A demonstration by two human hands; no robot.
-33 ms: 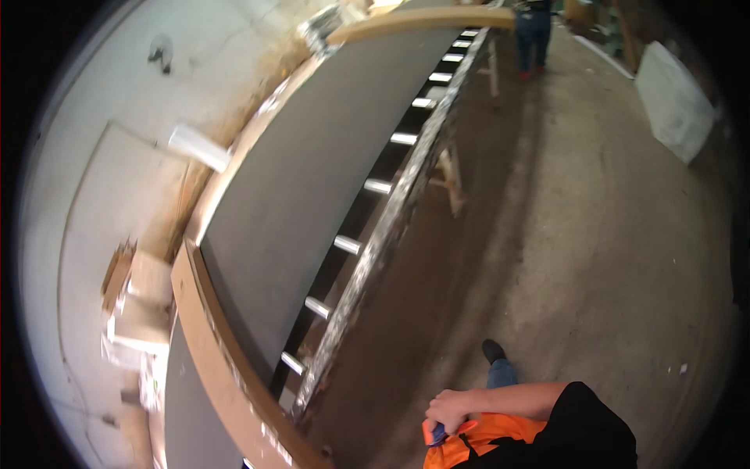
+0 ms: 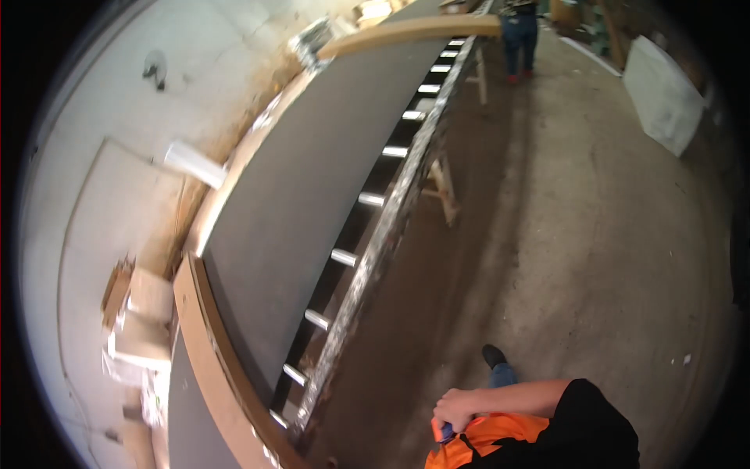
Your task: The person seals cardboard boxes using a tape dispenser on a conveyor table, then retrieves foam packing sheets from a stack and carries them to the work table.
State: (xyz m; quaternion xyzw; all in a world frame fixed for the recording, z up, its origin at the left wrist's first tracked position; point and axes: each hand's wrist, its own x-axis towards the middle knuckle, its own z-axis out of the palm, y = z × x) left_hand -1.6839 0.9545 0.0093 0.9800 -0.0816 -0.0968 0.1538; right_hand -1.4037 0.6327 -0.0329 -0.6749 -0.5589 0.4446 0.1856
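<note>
My right hand [image 2: 457, 408] is closed in front of my body at the lower edge, its forearm coming from a black sleeve [image 2: 598, 426] on the right. The fingers wrap around a small orange and blue object [image 2: 442, 431], mostly hidden by the hand, so its kind is unclear. Bright orange cloth [image 2: 508, 428] lies just under the forearm. My left hand is out of sight. To the left of my hand, but apart from it, runs a long conveyor with a dark grey belt [image 2: 312, 156] and a metal side rail [image 2: 367, 266].
Cardboard-brown curved guards [image 2: 215, 367] cross the conveyor near and far. Wooden trestle legs [image 2: 444, 187] stand beneath the rail. Boxes [image 2: 148, 313] sit along the left wall. A person in jeans [image 2: 519, 43] stands at the far end. A white panel [image 2: 660, 94] leans at the right.
The view has shifted slightly, so the conveyor and floor sit a little lower and further left. My right hand keeps the same closed hold.
</note>
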